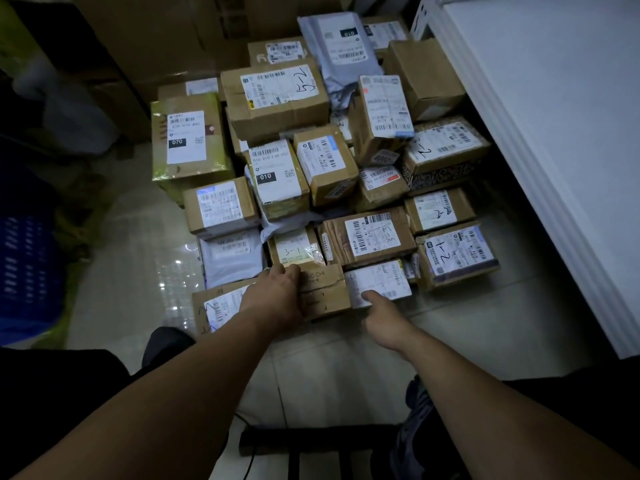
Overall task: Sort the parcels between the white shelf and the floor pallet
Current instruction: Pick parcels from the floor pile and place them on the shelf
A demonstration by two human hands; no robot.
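Several labelled cardboard parcels and grey mailer bags lie heaped on the floor. At the heap's near edge sits a small brown box (325, 289) printed with letters. My left hand (277, 296) grips its left end, fingers curled over the top. My right hand (384, 317) reaches toward the white-labelled parcel (381, 282) beside that box, its thumb touching the parcel's front edge; the other fingers are hidden. The white shelf (554, 133) runs along the right side.
Hand-marked boxes 3-1 (294, 249), 3-3 (370, 237), 2-1 (457, 254) and 5-2 (277, 95) lie in the pile. A blue crate (24, 271) stands at the left. A dark floor pallet (311, 445) and my shoe (422, 427) are below. Large cartons stand behind.
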